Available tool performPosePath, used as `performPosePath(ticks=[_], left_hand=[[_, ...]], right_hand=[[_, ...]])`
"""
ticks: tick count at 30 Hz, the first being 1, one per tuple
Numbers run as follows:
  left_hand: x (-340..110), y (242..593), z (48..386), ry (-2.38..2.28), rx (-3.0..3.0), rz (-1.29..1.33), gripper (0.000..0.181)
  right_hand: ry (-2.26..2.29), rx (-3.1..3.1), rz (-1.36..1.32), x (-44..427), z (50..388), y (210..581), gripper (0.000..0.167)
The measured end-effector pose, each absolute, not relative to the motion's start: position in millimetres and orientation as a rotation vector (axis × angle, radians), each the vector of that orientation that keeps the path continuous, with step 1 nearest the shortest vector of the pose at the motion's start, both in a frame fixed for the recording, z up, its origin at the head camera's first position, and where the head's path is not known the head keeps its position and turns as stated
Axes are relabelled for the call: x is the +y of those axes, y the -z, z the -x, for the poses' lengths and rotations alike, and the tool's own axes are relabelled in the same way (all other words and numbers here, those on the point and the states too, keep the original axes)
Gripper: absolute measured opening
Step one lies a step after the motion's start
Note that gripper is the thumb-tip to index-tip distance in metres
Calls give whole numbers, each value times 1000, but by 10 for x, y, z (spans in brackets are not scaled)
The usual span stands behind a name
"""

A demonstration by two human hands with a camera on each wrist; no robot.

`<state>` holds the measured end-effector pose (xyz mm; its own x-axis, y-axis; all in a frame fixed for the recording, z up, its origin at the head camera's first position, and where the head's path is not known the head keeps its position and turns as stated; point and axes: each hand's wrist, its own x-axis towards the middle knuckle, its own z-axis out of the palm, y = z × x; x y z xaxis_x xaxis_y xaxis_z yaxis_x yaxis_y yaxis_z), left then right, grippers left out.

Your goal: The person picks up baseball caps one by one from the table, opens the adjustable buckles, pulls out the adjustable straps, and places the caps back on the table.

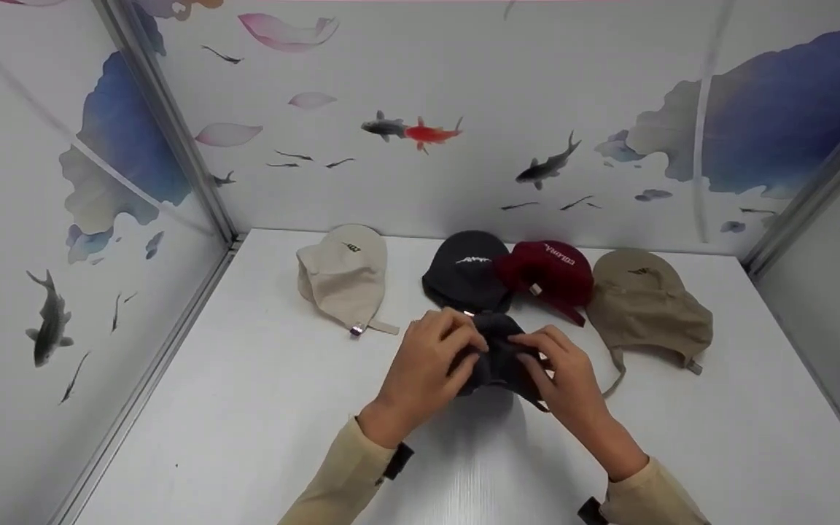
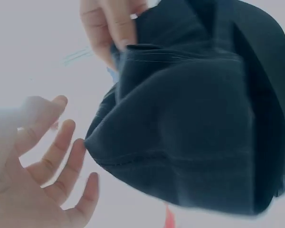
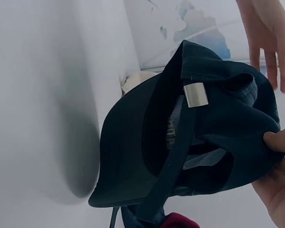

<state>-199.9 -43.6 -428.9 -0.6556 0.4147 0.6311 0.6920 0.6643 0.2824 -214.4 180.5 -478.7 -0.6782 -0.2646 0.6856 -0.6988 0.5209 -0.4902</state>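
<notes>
A dark navy baseball cap (image 1: 496, 325) is held above the white table, its strap and metal buckle facing the camera in the right wrist view. My right hand (image 1: 569, 372) pinches the crown's edge between thumb and fingers, plainest in the right wrist view (image 3: 281, 156). On the opposite side is my left hand (image 1: 424, 364), its fingers loosely spread in the left wrist view (image 2: 47, 175). One left fingertip is right at the cap's edge there; whether it touches, I cannot tell. Just behind the held cap lies a charcoal cap (image 1: 467, 273) with a white logo.
At the back of the white table (image 1: 259, 408), a cream cap (image 1: 347, 273) lies to the left. A dark red cap (image 1: 551, 273) and a khaki cap (image 1: 646, 310) lie to the right, close beside the charcoal one. Printed panels (image 1: 464, 65) enclose the back and sides.
</notes>
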Motion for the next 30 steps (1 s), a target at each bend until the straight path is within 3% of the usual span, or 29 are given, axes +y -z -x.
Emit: performPosePath(ticks=[8,15,20,25,28,30], left_hand=[[-411,4693,1806,65,-2380,730,56],[-402,4744,1888,259,-2387,739,25],[-428,4685,1895,556,-2513,776,14],[-438,4640,1899,810,-2599,758,12],[-414,4627,1898,861,-2624,758,13],[-393,4628,1886,875,-2642,763,14]], right_hand=[[-1206,-2237,-775,1804,2147,4769,26],[-1253,-2275,-781,1825,2132,4762,27],[-1056,-2235,-791,1831,2052,4731,36],[-807,-2076,-881,1785,1916,4728,24],[-740,-2154,-889,1769,1832,4756,33],[-717,-2283,-852,1769,1773,4791,47]])
